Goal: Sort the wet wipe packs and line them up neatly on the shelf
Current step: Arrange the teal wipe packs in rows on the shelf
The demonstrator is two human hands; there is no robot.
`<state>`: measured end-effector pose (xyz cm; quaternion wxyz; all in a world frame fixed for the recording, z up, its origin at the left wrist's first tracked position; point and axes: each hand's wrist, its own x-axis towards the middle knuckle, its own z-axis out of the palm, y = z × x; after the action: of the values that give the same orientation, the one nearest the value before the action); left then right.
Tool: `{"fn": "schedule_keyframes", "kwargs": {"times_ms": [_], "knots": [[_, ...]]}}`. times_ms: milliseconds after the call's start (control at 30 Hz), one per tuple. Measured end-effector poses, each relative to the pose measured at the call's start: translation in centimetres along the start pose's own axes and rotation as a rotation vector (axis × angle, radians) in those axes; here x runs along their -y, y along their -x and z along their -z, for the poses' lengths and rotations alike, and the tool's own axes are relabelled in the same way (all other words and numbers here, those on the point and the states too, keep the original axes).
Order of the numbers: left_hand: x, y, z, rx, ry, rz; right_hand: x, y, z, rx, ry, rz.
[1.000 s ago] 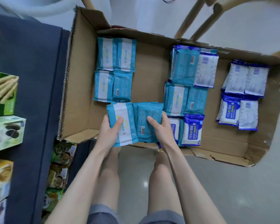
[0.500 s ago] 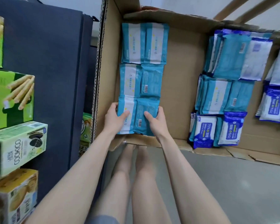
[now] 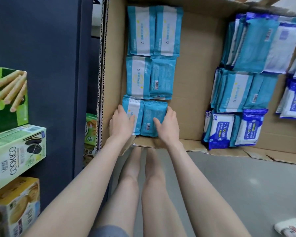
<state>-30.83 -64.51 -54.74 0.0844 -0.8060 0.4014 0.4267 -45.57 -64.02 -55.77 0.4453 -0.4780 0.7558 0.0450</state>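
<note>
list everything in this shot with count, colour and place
cardboard box: one, brown, centre and right
teal wipe packs: four in two pairs, left column; more stacked mid-box, count unclear
near teal pair: two, teal, front of that column
alcohol wipe packs: count unclear, blue and white, box front and right edge
snack boxes: three large, green and yellow, far left
shelf panel: one, dark blue, left
slipper: one, white, bottom right
left hand: holds near teal pair, left side
right hand: holds its right side
</note>
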Motion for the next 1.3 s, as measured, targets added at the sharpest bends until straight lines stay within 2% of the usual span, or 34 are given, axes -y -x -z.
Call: {"fn": "schedule_keyframes", "kwargs": {"times_ms": [167, 400, 633, 800, 1000, 1300], "knots": [[-0.7, 2.6, 2.6, -0.003, -0.089, -0.159, 1.3, 1.5, 3.3, -0.034, 0.11, 0.094], [-4.5, 6.2, 5.4, -0.1, 0.041, -0.464, 1.3, 4.8, 10.4, -0.191, 0.073, 0.283], [-10.5, 10.4, 2.8, -0.115, 0.083, -0.605, -3.7, 6.8, 16.6, -0.306, -0.033, 0.248], [-14.6, 12.9, -4.2, -0.073, 0.108, -0.578, -10.5, 6.8, 20.2, -0.264, -0.063, 0.19], [-19.6, 15.7, -12.8, -0.057, 0.221, -0.41, -18.4, 3.8, 23.1, -0.137, -0.045, 0.197], [-22.1, 14.9, -17.7, -0.082, 0.291, -0.136, -22.6, -0.2, 24.0, -0.053, -0.013, 0.191]]}}
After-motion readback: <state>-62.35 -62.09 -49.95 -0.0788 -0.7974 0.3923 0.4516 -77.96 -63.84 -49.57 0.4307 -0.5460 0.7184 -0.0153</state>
